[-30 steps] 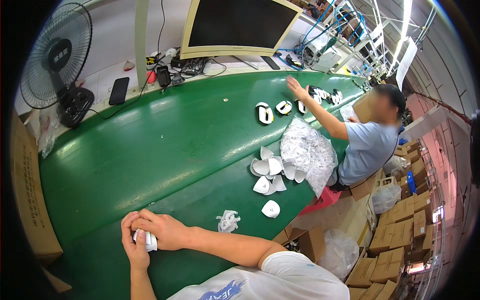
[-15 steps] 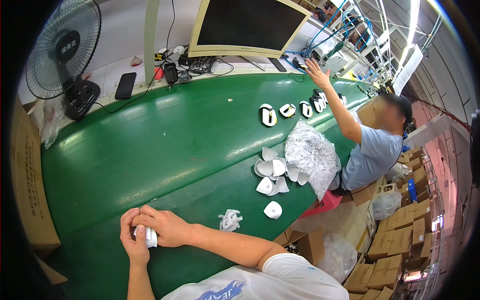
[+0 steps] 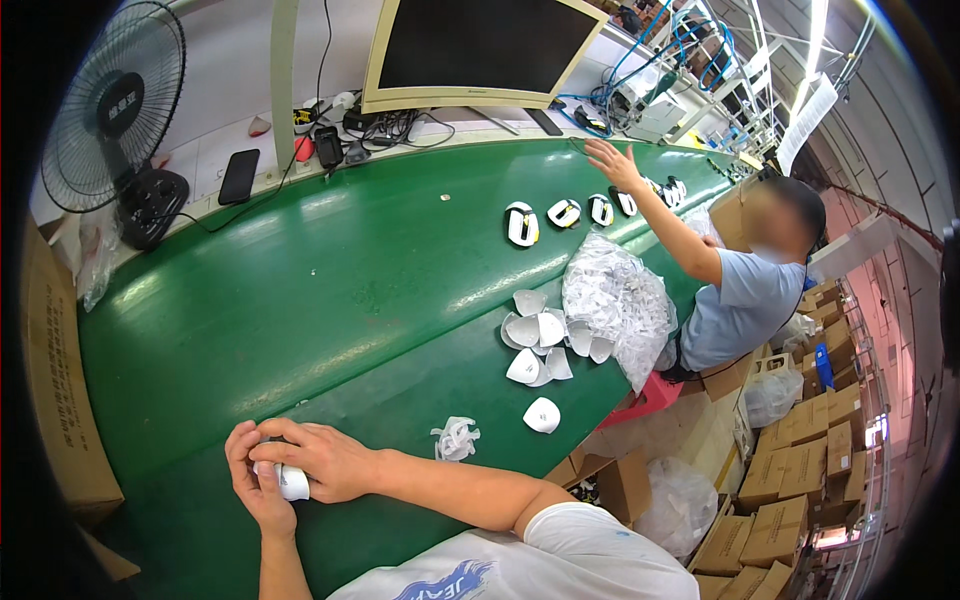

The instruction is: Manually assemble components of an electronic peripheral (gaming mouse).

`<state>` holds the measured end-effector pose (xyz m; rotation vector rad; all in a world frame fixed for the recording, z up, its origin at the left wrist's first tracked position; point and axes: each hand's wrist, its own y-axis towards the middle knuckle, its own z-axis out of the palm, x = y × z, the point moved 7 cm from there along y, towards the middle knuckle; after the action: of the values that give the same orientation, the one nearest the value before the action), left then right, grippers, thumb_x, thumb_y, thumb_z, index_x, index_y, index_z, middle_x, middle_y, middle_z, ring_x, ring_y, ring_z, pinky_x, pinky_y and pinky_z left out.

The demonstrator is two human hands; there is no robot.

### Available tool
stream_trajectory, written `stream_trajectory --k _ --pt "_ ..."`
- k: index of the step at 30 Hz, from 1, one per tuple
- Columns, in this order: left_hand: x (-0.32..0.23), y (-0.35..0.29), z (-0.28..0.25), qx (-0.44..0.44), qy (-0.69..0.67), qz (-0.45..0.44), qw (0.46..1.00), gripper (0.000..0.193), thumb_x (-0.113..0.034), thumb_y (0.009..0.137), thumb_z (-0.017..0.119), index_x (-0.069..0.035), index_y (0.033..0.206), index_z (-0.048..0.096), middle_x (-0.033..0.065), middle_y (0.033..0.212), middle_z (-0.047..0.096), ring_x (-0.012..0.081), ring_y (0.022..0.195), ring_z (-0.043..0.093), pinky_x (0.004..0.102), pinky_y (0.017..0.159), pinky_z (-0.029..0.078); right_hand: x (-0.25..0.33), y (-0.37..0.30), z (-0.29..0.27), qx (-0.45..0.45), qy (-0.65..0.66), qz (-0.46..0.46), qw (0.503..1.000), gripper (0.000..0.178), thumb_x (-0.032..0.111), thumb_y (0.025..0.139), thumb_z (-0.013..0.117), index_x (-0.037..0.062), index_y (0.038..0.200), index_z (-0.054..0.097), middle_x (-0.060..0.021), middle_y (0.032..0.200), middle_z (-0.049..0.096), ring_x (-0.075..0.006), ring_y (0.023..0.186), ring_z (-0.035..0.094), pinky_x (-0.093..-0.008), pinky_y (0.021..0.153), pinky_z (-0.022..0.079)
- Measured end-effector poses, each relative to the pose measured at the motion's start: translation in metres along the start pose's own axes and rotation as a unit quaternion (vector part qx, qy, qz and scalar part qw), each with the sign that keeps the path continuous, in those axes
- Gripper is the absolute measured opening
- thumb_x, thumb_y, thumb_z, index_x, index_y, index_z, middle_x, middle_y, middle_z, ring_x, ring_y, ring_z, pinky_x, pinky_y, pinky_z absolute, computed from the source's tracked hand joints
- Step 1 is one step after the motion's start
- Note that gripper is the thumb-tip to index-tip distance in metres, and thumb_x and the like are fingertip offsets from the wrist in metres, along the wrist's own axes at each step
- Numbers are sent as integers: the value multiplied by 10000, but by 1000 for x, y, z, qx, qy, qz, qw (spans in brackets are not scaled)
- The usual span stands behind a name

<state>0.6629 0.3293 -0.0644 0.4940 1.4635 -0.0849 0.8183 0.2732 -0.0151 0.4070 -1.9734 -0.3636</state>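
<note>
My left hand (image 3: 262, 492) and my right hand (image 3: 328, 462) close together round a small white curved plastic shell (image 3: 293, 484) above the near left of the green work surface (image 3: 250, 350). Fingers of both cover most of the shell; its smooth rounded end shows below the right fingers. Whether a second part is inside the grip cannot be made out. Right of my forearm lies a small heap of translucent white strips (image 3: 456, 439). A single white shell (image 3: 542, 415) rests farther right, and behind it a loose pile of similar shells (image 3: 540, 330).
A clear bag of small whitish parts (image 3: 618, 305) lies beside the pile. White-and-black devices (image 3: 522, 224) stand in a row beyond. On the right sits a co-worker (image 3: 745, 285), one arm raised. A fan (image 3: 120, 110), phone (image 3: 239, 177), monitor (image 3: 475, 45) and cardboard box (image 3: 65, 370) border the surface.
My hands have turned the shell slightly, and more of its rounded side shows below the right fingers. The co-worker's raised hand has come down a little. The view has shifted slightly.
</note>
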Motion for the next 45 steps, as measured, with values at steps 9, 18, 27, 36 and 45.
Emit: stream_trajectory --k 9,18,27,36,45 --pt "2 1 2 3 -11 8 1000 540 -444 1192 629 -21 1529 624 204 1742 511 323 1538 563 500 1320 413 5 0 0 -35 -41 -73 996 496 85 972 763 118 1453 647 -150 1521 616 -371 1415 609 -572 1195 433" --pt "9 0 0 -3 -17 -6 1000 548 -421 1227 551 2 1574 581 209 1760 492 331 1583 522 506 1358 366 1 -5 0 -71 -20 -92 993 396 0 930 711 95 1314 706 -118 1359 679 -336 1321 640 -610 1242 410" --pt "-6 2 -10 -60 72 44 995 474 -358 1248 466 1 1526 600 240 1737 497 343 1616 475 511 1374 307 8 -6 -4 -111 -45 -119 986 240 108 957 831 119 1187 763 -36 1178 718 -261 1161 696 -618 1234 432" --pt "-21 -9 -39 -165 155 181 957 362 -245 1253 433 -17 1489 584 208 1731 440 347 1643 428 514 1374 326 19 -5 0 -103 -66 -169 978 268 121 961 882 126 1215 794 -16 1081 748 -227 1078 719 -543 1130 528" --pt "-30 0 -45 -202 207 171 942 334 -198 1248 445 16 1452 601 209 1708 476 336 1605 461 501 1338 359 36 -13 14 -32 -112 -179 977 404 123 928 860 127 1326 794 -7 1121 762 -252 1066 671 -475 1052 538"
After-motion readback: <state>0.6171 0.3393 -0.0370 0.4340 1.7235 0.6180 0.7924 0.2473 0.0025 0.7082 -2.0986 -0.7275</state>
